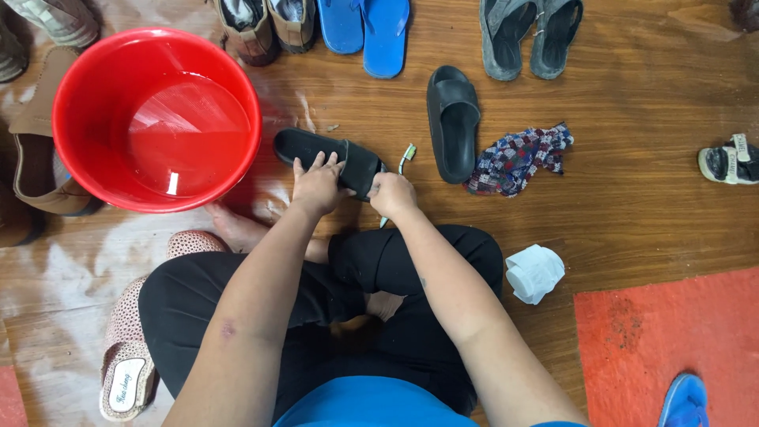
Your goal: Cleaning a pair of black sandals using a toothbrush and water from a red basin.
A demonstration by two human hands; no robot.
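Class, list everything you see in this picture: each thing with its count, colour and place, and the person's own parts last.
bucket: one, red, holds water, upper left
black slide: one, under both hands
second black slide: one, right of the first
toothbrush: one, green-tipped, in the right hand
checked cloth: one, red-blue, right of the slides
white roll: one, beside the right knee
blue flip-flops: pair, top edge
grey sandals: pair, top right
pink slipper: one, lower left
left hand: on the slide
right hand: gripping the toothbrush
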